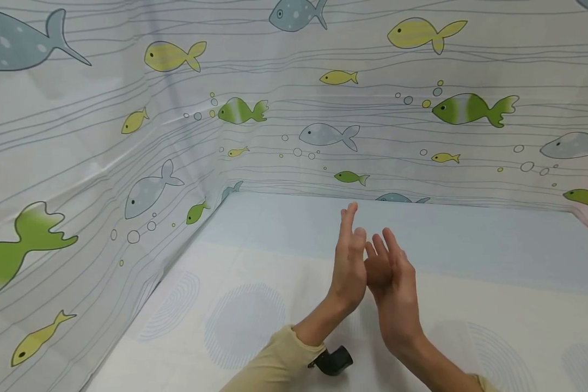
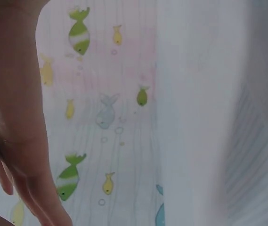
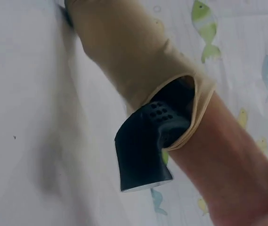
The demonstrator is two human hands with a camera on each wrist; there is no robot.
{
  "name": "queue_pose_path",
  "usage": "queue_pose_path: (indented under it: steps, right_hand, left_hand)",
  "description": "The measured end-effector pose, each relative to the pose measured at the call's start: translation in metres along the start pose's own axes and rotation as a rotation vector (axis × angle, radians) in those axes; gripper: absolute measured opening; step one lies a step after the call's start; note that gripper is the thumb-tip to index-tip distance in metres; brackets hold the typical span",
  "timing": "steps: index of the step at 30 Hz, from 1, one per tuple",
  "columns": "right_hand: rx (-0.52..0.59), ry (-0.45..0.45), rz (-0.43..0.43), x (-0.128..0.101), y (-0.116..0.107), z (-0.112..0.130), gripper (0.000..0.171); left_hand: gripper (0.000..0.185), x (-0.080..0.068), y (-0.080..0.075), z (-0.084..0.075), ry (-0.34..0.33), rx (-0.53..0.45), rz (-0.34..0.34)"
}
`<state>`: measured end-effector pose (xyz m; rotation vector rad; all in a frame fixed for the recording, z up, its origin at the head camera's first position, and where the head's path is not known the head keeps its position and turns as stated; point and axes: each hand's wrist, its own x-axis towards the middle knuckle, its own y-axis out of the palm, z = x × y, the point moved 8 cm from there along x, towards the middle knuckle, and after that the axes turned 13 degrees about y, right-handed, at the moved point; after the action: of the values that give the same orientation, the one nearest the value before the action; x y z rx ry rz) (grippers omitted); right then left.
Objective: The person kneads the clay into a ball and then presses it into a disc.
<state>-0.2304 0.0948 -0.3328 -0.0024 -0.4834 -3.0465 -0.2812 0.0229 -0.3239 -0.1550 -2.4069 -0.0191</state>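
Both hands are raised above the table (image 1: 255, 261) with nothing in them. My left hand (image 1: 350, 261) stands upright with straight fingers, its palm turned to the right. Just beside it, my right hand (image 1: 394, 277) faces it palm to palm, fingers straight; I cannot tell whether the palms touch. The left wrist view shows only the left hand (image 2: 20, 117) from close up against the curtain. The right wrist view shows the left arm's tan sleeve (image 3: 129, 52) and the black wrist camera (image 3: 145, 146) under it.
A pale curtain printed with fish (image 1: 127, 136) walls the table on the left and at the back (image 1: 421, 125). The table cover is light blue at the far side and cream with faint circle patterns (image 1: 245, 321) nearer me.
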Motion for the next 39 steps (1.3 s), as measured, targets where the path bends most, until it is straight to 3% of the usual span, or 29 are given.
queue_pose_path:
  steps: [5,11,20,27,39]
  right_hand:
    - [0.030,-0.020,0.025,-0.005,0.000,0.010,0.065]
    - [0.091,-0.006,0.013,-0.006,-0.007,0.021,0.063]
    - [0.140,0.005,-0.016,-0.002,-0.016,0.025,0.064]
    - [0.187,0.006,-0.018,0.007,-0.025,0.024,0.066]
    - [0.167,0.023,-0.078,0.023,-0.040,0.019,0.066]
  left_hand:
    - [0.063,-0.002,0.001,0.006,-0.028,-0.005,0.001]
    - [0.062,-0.009,0.012,0.008,-0.041,-0.013,0.056]
    - [0.066,-0.018,0.030,-0.004,0.019,0.003,0.164]
    - [0.062,-0.026,0.045,-0.010,-0.001,-0.024,0.221]
    - [0.064,-0.024,0.047,-0.022,0.005,-0.006,0.248]
